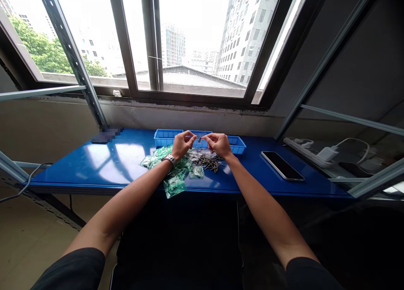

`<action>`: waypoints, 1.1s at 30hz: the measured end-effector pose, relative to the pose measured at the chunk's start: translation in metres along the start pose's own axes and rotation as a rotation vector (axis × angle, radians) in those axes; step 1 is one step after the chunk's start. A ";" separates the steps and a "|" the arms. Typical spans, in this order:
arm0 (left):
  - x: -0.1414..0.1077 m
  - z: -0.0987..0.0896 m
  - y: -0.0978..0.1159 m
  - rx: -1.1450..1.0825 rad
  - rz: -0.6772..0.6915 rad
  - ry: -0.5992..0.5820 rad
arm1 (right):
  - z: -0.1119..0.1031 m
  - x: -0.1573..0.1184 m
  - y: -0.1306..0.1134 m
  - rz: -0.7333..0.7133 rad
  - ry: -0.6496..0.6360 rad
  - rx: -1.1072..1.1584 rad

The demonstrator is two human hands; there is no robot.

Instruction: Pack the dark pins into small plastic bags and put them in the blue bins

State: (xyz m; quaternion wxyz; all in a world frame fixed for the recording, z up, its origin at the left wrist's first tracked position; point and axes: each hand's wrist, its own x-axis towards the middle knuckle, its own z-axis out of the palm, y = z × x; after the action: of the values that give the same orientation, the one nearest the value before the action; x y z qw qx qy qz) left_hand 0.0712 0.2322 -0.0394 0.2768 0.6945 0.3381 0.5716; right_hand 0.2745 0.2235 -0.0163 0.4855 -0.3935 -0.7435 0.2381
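Note:
My left hand [184, 144], with a metal watch [171, 158] on its wrist, is pinched at the front of the blue bins. Opposite it, my right hand [219, 144] is pinched too. A small dark piece [200, 139] shows between the fingertips of both hands; which fingers bear it is too small to tell. Below my left hand lie green plastic packets [175, 185]. A loose pile of dark and brass-coloured pins [211, 162] lies under my right hand. Behind the hands stand blue bins [237, 145], partly hidden by them.
A phone [282, 166] lies on the blue table [75, 166] at the right. Past it are a power strip [311, 153] and a white charger [328, 153] with a cable. A dark flat object [105, 135] is at the back left. Metal shelf posts flank the table.

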 end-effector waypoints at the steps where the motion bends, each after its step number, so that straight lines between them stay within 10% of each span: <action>1: 0.000 0.000 0.000 -0.011 0.003 -0.007 | 0.000 0.000 0.000 -0.002 0.003 0.010; 15: 0.003 -0.004 0.003 0.142 0.117 0.059 | 0.000 0.001 -0.001 -0.007 0.047 0.035; 23: 0.002 -0.002 0.000 0.096 0.026 0.024 | 0.001 0.002 -0.001 0.105 -0.135 0.138; 33: 0.002 -0.003 0.005 0.132 0.047 0.057 | -0.003 0.010 0.020 0.292 0.076 0.243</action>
State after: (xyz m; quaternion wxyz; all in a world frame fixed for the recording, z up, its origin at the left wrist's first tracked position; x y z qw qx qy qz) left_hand 0.0692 0.2305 -0.0336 0.2071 0.7023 0.3666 0.5740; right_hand 0.2823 0.2431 -0.0246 0.5174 -0.4445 -0.6254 0.3789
